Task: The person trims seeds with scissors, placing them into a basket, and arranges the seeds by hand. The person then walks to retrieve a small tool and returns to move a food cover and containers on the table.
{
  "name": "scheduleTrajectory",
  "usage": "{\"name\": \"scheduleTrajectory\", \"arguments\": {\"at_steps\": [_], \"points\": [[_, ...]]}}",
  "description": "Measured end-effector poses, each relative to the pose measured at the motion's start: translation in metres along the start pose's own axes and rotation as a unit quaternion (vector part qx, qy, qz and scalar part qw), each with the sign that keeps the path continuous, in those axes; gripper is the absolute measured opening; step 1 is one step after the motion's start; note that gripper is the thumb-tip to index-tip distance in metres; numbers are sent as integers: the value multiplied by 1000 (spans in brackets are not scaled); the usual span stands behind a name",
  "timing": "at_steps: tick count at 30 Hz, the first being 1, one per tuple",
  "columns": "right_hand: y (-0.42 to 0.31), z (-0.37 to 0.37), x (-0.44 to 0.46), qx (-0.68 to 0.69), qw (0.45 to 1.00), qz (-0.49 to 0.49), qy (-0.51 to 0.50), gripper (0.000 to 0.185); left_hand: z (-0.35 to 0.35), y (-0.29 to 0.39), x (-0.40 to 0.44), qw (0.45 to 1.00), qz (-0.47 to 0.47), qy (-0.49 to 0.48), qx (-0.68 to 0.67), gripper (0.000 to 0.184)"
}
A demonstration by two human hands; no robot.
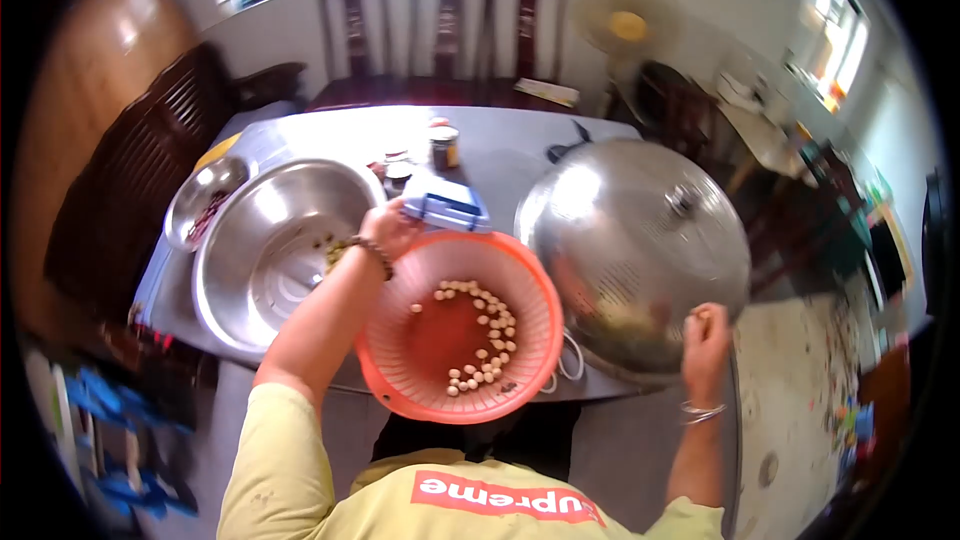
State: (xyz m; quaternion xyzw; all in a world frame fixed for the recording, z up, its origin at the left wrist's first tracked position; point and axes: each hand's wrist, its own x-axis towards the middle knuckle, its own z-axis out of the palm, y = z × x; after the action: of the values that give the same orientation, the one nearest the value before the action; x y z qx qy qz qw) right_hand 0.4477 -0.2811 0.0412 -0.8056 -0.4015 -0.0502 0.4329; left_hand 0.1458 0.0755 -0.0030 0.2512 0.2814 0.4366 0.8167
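My left hand [392,228], with a beaded bracelet at its wrist, reaches over the orange plastic basket's far left rim. Its fingers are closed on the edge of a blurred blue-and-white box-like object [447,203]. Below it stands the orange basket [545,305], with several small pale round balls [490,320] inside. Close to the near right edge of a large domed metal lid [640,230], my right hand [706,332] is curled into a fist. Whatever its fingers may hold is hidden.
A large steel basin [265,210] with some greenish pieces and a smaller steel bowl [205,180] stand on the left of the table [510,130]. Jars [443,147] sit behind the basket. A white cable [570,360] lies beside it. Chairs [440,40] and a fan [625,20] stand beyond.
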Motion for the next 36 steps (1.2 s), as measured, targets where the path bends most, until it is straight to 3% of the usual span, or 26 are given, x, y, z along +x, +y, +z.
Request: {"name": "scheduleTrajectory", "arguments": {"at_steps": [2, 6, 8, 10, 12, 14, 15, 16, 17, 20, 23, 24, 26, 28, 30, 36], "points": [[4, -4, 59, -37, 999, -8, -5, 12, 5, 0, -9, 997, -12, 75, -9, 29], [44, 21, 166, -108, 987, -117, 10, 21, 16, 2, -31, 987, -46, 142, 53, 47], [57, 36, 205, -146, 986, -83, -17, 27, 19, 9, -54, 991, -25, 73, 111, 52], [62, 49, 225, -191, 979, -56, -49, 34, 25, 15, -76, 987, -16, 76, 142, 52], [73, 65, 243, -235, 967, -62, -78, 45, 24, 19, -104, 984, 45, 19, 173, 48], [81, 73, 250, -253, 958, -58, -118, 51, 0, 26, -128, 878, 251, -23, 407, 44], [73, 76, 245, -266, 956, -60, -109, 54, -20, 27, -138, 768, 387, 21, 510, 43], [72, 76, 248, -280, 949, -33, -139, 66, -10, 35, -168, 701, 437, 82, 558, 44], [68, 77, 248, -281, 948, -22, -148, 68, -21, 42, -182, 573, 504, 127, 634, 42], [78, 83, 257, -279, 948, -46, -144, 69, -68, 49, -214, 471, 510, 238, 679, 48], [57, 85, 252, -333, 933, -35, -131, 62, -137, 50, -232, 486, 423, 372, 669, 54], [55, 86, 252, -334, 933, -27, -132, 59, -150, 51, -234, 488, 421, 367, 671, 54], [43, 83, 248, -344, 929, -13, -137, 57, -165, 50, -235, 650, 388, 414, 506, 54], [31, 73, 245, -356, 924, 0, -142, 55, -151, 52, -233, 647, 390, 419, 504, 54], [25, 63, 245, -339, 931, -1, -135, 52, -144, 52, -231, 595, 391, 420, 563, 55], [54, -14, 300, -317, 942, -82, -78, 54, -159, 60, -230, 546, 380, 424, 615, 52]]}}
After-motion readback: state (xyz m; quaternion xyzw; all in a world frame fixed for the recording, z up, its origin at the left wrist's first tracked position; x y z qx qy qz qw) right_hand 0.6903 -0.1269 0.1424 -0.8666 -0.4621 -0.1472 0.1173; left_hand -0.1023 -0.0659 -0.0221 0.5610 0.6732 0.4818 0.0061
